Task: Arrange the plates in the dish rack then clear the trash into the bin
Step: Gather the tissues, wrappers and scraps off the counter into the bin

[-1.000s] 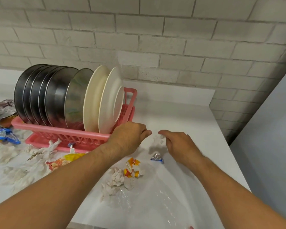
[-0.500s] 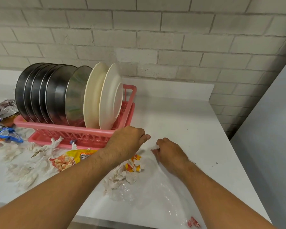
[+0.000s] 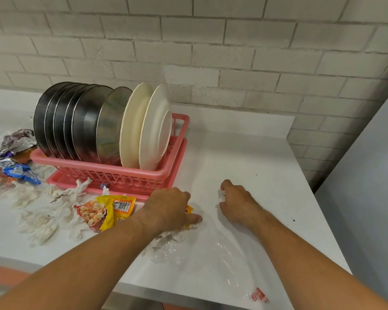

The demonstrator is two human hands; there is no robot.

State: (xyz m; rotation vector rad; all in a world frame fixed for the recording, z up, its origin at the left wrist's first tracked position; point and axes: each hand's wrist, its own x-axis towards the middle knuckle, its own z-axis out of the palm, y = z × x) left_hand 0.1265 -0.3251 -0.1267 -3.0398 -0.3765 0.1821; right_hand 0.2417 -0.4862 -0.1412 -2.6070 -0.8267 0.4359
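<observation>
All plates [image 3: 85, 126] in view stand on edge in the pink dish rack [image 3: 126, 179], so I judge that step done and trash clearing under way. Just in front of the rack's right corner, the left hand [image 3: 169, 209] is curled down over a small yellow wrapper [image 3: 189, 209] and tissue; can't tell if it actually grips them. Right of the rack, the right hand [image 3: 235, 203] pinches a white tissue scrap [image 3: 221, 196]. Next: gather the pile and carry it to the bin, which isn't visible. Clear plastic [image 3: 211, 253] lies in front of the rack near the counter [image 3: 244, 153] edge, flimsy and likely to slip. A snack packet [image 3: 105, 211] and crumpled tissues [image 3: 43, 220] lie in front of the rack, and a blue wrapper [image 3: 16, 173] and foil wrapper [image 3: 18, 140] left of it. Nothing blocks the hands.
</observation>
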